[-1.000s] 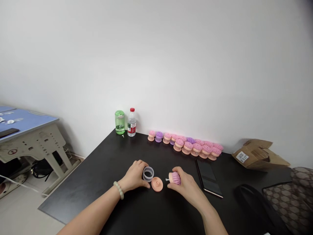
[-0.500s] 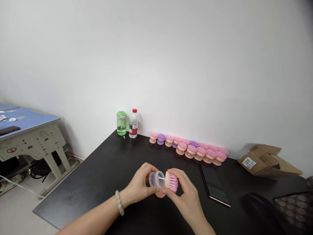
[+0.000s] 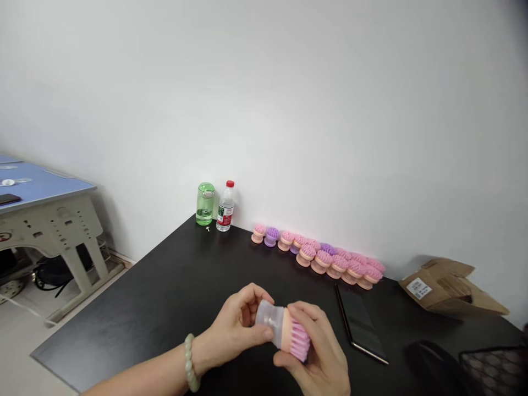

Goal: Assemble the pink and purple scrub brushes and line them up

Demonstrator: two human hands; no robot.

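The clear plastic cup now sits pressed against the peach back of the pink-bristled brush, hiding the stem. The left hand grips the cup, and the right hand curls around the bristles, just left of the smartphone.

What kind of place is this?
Probably a small office or workroom used for hand assembly: a black desk with a row of pink and purple brushes, a torn cardboard parcel, and a blue-topped desk nearby.
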